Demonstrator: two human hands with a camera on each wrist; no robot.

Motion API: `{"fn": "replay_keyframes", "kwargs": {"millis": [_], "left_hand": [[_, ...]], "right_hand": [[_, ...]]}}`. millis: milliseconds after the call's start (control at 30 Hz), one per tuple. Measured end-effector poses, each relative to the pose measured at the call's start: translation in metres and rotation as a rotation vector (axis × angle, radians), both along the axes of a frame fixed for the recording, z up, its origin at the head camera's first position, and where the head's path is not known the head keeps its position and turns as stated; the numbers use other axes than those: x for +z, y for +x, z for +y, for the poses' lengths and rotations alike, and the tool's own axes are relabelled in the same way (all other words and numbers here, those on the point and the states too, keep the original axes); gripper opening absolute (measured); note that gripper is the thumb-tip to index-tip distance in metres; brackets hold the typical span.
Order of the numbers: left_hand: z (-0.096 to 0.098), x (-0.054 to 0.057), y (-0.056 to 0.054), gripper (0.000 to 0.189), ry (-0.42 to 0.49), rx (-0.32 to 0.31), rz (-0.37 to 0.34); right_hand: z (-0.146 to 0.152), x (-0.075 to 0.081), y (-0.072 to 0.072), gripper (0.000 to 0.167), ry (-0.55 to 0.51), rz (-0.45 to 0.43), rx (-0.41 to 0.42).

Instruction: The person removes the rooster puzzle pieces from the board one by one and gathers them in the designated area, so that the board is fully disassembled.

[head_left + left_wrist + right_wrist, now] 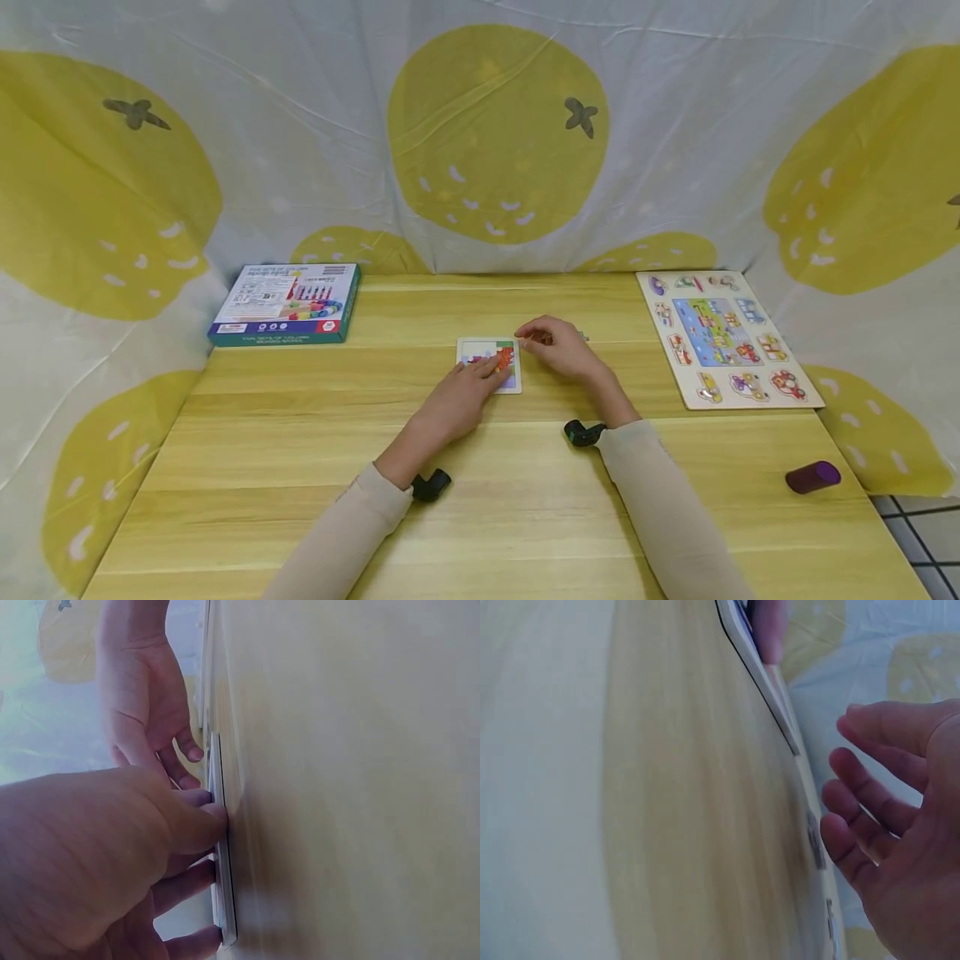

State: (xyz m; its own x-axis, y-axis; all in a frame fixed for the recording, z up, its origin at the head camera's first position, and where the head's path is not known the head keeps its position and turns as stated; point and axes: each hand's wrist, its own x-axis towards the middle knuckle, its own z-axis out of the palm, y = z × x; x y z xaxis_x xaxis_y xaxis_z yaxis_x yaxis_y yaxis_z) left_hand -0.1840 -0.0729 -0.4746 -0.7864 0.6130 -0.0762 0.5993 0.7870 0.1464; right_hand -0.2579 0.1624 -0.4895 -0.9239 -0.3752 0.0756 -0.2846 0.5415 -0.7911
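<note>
A small square picture puzzle board (512, 385) with a pale rim lies flat at the middle of the table. My left hand (461, 398) rests across it with fingers extended, covering much of its picture; in the left wrist view the fingertips (196, 943) touch its face and the thumb lies at its near edge. Just off the board's upper right corner is my right hand (558, 346), its fingers loosely bent. Nothing shows between those fingers (855, 844) in the right wrist view. Small flat puzzle pieces (815, 841) lie on the table beyond it, mostly hidden by the hand in the head view.
At the back left lies a boxed toy set (285, 304). A larger wooden puzzle board (701, 392) with vehicle pictures sits at the back right. A dark purple cylinder (812, 477) lies near the table's right edge. Fruit-print cloth (495, 250) hangs behind the table.
</note>
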Motion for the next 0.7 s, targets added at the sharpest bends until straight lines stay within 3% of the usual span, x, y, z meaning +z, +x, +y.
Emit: {"fn": "replay_keyframes", "kwargs": {"millis": [267,700], "left_hand": [[-0.003,-0.001,-0.003,0.045,0.076,-0.016,-0.005],[-0.005,-0.001,-0.004,0.047,0.099,-0.014,-0.046]], "right_hand": [[-0.016,-0.002,0.0,0.021,0.013,-0.014,0.056],[-0.027,-0.004,-0.004,0.023,0.086,-0.006,0.09]]}}
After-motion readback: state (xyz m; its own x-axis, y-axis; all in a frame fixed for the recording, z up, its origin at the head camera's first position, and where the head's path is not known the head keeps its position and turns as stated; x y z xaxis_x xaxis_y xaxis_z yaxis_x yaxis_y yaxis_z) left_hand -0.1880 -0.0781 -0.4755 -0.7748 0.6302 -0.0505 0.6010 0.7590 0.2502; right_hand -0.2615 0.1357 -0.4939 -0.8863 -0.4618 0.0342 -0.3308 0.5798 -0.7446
